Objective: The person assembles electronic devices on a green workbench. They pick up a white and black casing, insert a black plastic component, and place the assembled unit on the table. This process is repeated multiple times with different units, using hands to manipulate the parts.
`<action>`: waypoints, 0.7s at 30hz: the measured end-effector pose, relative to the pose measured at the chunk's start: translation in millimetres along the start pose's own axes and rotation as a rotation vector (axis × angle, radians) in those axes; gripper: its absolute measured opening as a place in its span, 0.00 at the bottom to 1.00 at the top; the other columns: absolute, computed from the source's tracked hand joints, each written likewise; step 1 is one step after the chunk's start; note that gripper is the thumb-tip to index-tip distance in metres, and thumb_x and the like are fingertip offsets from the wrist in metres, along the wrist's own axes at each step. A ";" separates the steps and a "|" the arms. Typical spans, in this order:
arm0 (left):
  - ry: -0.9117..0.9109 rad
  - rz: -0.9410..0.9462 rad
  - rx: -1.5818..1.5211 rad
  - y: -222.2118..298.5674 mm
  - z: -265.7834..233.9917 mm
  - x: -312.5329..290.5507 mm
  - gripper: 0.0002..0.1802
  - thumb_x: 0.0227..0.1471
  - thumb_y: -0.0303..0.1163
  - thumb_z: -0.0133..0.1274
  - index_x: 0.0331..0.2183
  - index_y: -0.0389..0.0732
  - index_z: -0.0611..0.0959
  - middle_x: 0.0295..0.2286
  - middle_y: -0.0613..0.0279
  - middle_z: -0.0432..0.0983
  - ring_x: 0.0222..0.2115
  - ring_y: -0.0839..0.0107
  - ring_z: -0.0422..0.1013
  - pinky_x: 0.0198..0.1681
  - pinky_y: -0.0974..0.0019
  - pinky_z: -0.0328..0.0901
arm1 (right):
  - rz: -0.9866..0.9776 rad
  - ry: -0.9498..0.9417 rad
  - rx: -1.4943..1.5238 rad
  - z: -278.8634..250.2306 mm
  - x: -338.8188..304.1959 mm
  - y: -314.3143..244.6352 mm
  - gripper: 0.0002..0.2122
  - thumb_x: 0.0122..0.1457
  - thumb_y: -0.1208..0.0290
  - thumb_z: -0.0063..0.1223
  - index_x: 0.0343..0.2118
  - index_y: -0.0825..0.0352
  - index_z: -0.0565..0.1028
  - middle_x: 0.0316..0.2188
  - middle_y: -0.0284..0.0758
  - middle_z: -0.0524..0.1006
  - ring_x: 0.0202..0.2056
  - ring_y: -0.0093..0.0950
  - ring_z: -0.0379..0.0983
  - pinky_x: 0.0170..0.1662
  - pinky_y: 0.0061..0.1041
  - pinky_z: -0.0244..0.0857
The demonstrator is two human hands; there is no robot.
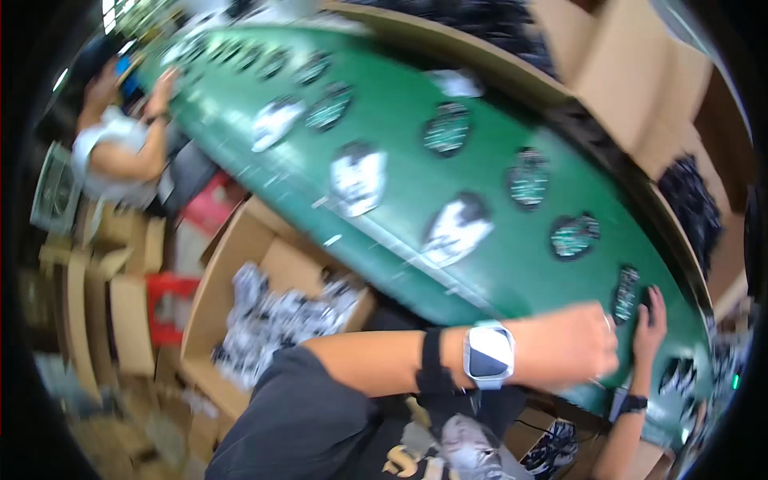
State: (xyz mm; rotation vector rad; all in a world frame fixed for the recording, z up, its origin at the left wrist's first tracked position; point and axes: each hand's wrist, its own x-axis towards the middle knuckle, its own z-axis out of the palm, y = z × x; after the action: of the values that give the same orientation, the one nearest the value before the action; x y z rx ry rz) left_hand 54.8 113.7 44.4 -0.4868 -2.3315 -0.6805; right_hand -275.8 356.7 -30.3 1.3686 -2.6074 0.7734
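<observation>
My left hand reaches across from the lower left, watch on its wrist, over the near edge of the green conveyor belt. Its fingers are curled into a blurred fist; anything inside is hidden. Farther right, my right hand, with a dark wristband, lies over the belt with fingers stretched out. Between and just beyond the hands is a narrow dark piece with green patches. Similar dark oval pieces lie spaced along the belt. Nearer its front edge are several shiny white-and-dark oval packets.
An open cardboard box of clear plastic-wrapped items stands left of my arm. Another person works at the belt's far left, near a red stool. Cardboard boxes and black bags line the far side.
</observation>
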 end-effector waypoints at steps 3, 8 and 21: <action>0.056 -0.139 -0.330 74.3 32.8 -57.8 0.08 0.52 0.32 0.57 0.28 0.39 0.76 0.28 0.57 0.71 0.31 0.56 0.71 0.36 0.57 0.66 | 0.015 0.033 0.034 -1.5 -1.4 57.7 0.19 0.67 0.76 0.52 0.60 0.70 0.75 0.63 0.44 0.73 0.64 0.37 0.69 0.68 0.33 0.58; 0.175 -1.086 -0.525 116.9 -29.1 -270.3 0.11 0.60 0.36 0.61 0.36 0.37 0.87 0.30 0.58 0.84 0.31 0.69 0.80 0.37 0.64 0.73 | 0.159 0.093 -0.249 -57.3 -62.7 131.4 0.19 0.68 0.69 0.55 0.60 0.68 0.75 0.59 0.45 0.77 0.61 0.38 0.72 0.65 0.32 0.61; 0.326 -1.855 1.092 102.4 -70.3 -607.0 0.24 0.52 0.38 0.65 0.45 0.34 0.80 0.49 0.43 0.74 0.52 0.44 0.69 0.56 0.48 0.64 | 0.248 0.184 -0.495 -90.2 -90.0 181.9 0.26 0.72 0.54 0.48 0.63 0.71 0.70 0.63 0.46 0.72 0.63 0.43 0.68 0.66 0.37 0.58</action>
State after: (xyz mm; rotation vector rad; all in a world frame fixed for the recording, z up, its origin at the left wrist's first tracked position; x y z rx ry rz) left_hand 576.0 56.4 -285.8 2.1906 -1.7898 0.0115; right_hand -379.7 551.9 -51.2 0.8110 -2.6013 0.2259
